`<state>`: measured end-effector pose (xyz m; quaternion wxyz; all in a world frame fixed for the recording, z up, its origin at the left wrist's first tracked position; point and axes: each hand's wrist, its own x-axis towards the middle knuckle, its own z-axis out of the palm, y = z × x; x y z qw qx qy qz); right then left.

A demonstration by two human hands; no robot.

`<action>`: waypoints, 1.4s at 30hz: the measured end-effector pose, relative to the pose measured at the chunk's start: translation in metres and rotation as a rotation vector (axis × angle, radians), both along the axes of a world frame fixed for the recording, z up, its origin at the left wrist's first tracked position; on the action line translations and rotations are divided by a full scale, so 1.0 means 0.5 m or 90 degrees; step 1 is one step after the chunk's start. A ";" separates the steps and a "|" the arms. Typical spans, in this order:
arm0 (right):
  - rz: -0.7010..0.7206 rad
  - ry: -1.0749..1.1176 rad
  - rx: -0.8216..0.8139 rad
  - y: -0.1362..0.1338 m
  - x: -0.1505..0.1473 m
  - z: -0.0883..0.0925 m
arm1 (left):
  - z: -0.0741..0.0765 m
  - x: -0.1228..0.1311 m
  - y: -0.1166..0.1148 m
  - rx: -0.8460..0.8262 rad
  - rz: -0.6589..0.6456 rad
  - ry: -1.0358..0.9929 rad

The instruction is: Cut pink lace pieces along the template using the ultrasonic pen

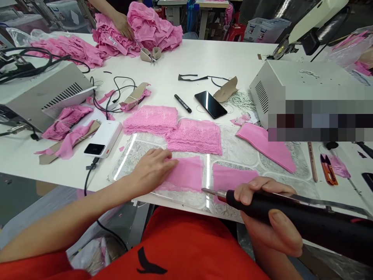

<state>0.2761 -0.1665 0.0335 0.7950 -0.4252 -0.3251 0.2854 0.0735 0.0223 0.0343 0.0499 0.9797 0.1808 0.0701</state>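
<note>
My left hand (154, 169) lies flat, fingers stretched out, on the left end of a thin pink fabric piece (188, 173). In my right hand (269, 217) is a thick black pen-shaped tool (320, 229) with a slim metal tip. The tip points left, close to that piece's lower right corner; whether it touches cannot be told. Another pink fabric piece (233, 177) lies to the right, partly behind the tool and my right hand. Just beyond are two stacks of pink lace pieces, a left stack (151, 118) and a right stack (196, 136). Clear-and-grey patterned mats (239, 149) lie underneath.
A white power bank (103, 139) with a cable stands left. Behind the stacks lie a marker (183, 103) and a phone (211, 104). Grey machine boxes flank the table, including a left box (58, 91). Orange snips (328, 170) lie right. Another person's hand (122, 25) touches pink garments (154, 25).
</note>
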 end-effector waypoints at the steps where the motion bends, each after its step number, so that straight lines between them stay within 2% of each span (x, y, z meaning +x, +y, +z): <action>1: -0.001 0.003 -0.005 -0.002 0.000 0.002 | -0.001 0.005 -0.005 0.022 -0.051 -0.016; 5: -0.004 0.003 -0.013 -0.011 -0.001 0.008 | -0.015 0.035 -0.016 0.025 -0.265 -0.048; 7: 0.004 -0.004 -0.009 -0.014 -0.002 0.009 | -0.029 0.045 -0.016 0.026 -0.314 -0.032; 9: 0.014 -0.012 -0.003 -0.014 -0.001 0.006 | -0.043 0.048 -0.015 0.025 -0.324 -0.025; 13: 0.023 -0.015 0.003 -0.011 0.002 -0.002 | -0.056 0.041 -0.017 0.048 -0.293 -0.036; 20: 0.022 0.001 -0.006 -0.015 0.000 0.002 | -0.043 0.049 -0.026 0.048 -0.231 -0.075; 24: 0.015 0.006 -0.012 -0.017 0.000 0.006 | -0.031 0.042 -0.001 0.005 -0.108 -0.113; 26: 0.019 0.001 -0.007 -0.015 0.000 0.006 | -0.023 0.026 0.017 -0.032 -0.041 -0.092; 29: 0.025 -0.008 0.001 -0.013 0.002 0.004 | -0.012 -0.006 0.039 -0.104 0.012 -0.041; 33: 0.016 0.001 -0.016 -0.014 0.006 0.003 | -0.009 -0.033 0.049 -0.180 0.038 -0.015; 37: 0.020 0.000 -0.017 -0.016 0.010 0.001 | -0.006 -0.029 0.046 -0.189 0.040 -0.028; 42: 0.015 -0.001 -0.018 -0.015 0.007 0.001 | 0.023 -0.026 0.029 -0.195 0.035 0.011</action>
